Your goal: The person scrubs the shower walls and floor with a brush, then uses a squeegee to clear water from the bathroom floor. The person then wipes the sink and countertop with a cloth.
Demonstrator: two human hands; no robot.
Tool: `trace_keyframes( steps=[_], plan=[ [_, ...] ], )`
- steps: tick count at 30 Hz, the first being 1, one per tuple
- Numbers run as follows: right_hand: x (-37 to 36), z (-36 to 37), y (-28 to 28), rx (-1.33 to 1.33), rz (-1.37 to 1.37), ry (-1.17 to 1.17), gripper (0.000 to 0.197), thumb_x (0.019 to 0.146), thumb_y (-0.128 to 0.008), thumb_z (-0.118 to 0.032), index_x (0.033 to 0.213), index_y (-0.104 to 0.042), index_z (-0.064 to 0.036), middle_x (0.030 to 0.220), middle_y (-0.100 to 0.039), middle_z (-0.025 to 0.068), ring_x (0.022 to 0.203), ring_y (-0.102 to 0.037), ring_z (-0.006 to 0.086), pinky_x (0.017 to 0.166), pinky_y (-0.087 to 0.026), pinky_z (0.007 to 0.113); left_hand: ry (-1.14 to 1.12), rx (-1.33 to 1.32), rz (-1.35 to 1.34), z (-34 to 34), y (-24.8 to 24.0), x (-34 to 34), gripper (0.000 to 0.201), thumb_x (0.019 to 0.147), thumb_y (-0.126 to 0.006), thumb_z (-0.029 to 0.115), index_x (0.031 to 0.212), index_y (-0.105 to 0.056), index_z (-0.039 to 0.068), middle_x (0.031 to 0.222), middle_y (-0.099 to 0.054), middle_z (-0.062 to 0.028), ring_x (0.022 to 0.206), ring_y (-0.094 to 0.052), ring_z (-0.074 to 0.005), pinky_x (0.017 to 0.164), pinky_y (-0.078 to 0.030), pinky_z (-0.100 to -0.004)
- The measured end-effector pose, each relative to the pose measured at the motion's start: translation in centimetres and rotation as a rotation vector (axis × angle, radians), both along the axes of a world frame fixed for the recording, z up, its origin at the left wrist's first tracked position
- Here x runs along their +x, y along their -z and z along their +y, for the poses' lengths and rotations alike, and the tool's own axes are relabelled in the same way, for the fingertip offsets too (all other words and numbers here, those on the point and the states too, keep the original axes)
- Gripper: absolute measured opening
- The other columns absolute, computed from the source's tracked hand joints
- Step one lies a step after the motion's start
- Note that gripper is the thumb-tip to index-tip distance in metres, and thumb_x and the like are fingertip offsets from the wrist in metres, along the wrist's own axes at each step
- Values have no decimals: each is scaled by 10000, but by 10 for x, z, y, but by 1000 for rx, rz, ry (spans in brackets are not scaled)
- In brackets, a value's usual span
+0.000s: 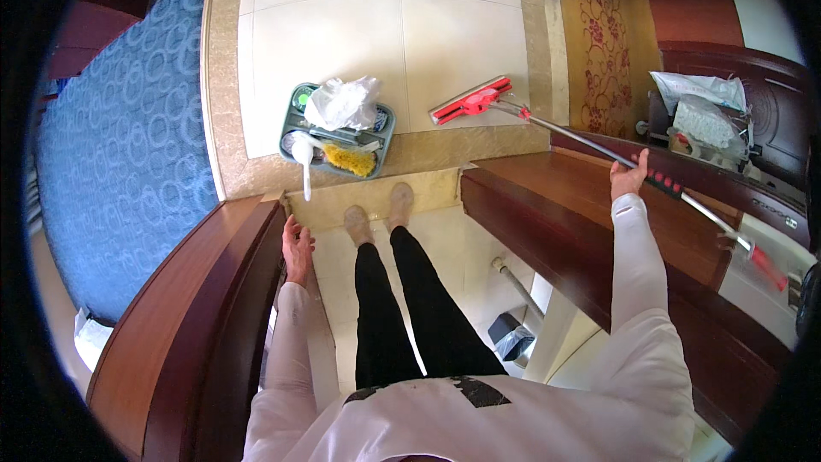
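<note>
In the head view, the right hand (629, 174), right of centre, has the mop (590, 142)! Its fingers are wrapped around the pole, just beside the black-and-red foam grip (664, 183). Follow that pole up and left and there's the red mop head (481, 102), resting on the pale tiles (466, 43) in the upper middle; the other end runs off towards the lower right.

Over to the left hand (298, 250), left of centre: it's empty, fingers loosely parted and slightly bent, close to the brown wooden frame (248, 282); whether they touch, I can't tell. Just above it in the frame sits the grey-green caddy (390, 126), loaded with a white plastic bag (340, 103) and a yellow-bristled brush (349, 159).
</note>
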State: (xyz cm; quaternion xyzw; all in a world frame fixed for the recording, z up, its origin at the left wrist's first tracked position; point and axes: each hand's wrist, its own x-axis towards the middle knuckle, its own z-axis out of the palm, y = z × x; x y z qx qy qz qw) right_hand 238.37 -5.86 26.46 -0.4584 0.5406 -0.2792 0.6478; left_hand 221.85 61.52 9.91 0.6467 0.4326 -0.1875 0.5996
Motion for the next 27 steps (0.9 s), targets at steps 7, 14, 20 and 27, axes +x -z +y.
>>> trace_keyframes(
  steps=[7, 14, 20, 27],
  plan=[
    [50, 131, -51, -395, -211, -464, 206, 723, -738, -195, 820, -575, -115, 813, -604, 18, 815, -569, 142, 824, -358, 374, 38, -93, -152, 9, -70, -10, 397, 890, -534, 213, 1241, -447, 52, 940, -560, -35, 704, -550, -107, 601, -440, -238],
    [19, 206, -91, -586, -193, -850, 232, 717, -719, -88, 688, -489, -71, 675, -545, 25, 667, -571, 159, 685, -449, 294, -24, -44, -246, -27, -157, -54, 344, 883, -546, 246, 1153, -534, 34, 950, -587, -45, 729, -573, -112, 628, -454, -228],
    [-28, 247, -118, -777, -212, -1303, 202, 724, -686, -115, 644, -509, -63, 604, -572, 13, 591, -564, 116, 638, -437, 252, -155, 12, -344, -56, -208, -163, 325, 894, -519, 212, 1163, -527, 29, 984, -592, -57, 789, -596, -142, 671, -470, -237],
    [-157, 296, -84, -641, -335, -1543, 184, 718, -675, -71, 608, -529, -45, 594, -573, 16, 557, -535, 90, 548, -436, 231, -189, 276, -422, -78, -298, -367, 255, 911, -494, 154, 1102, -566, 0, 963, -607, -69, 832, -592, -144, 719, -470, -238]
  ],
)
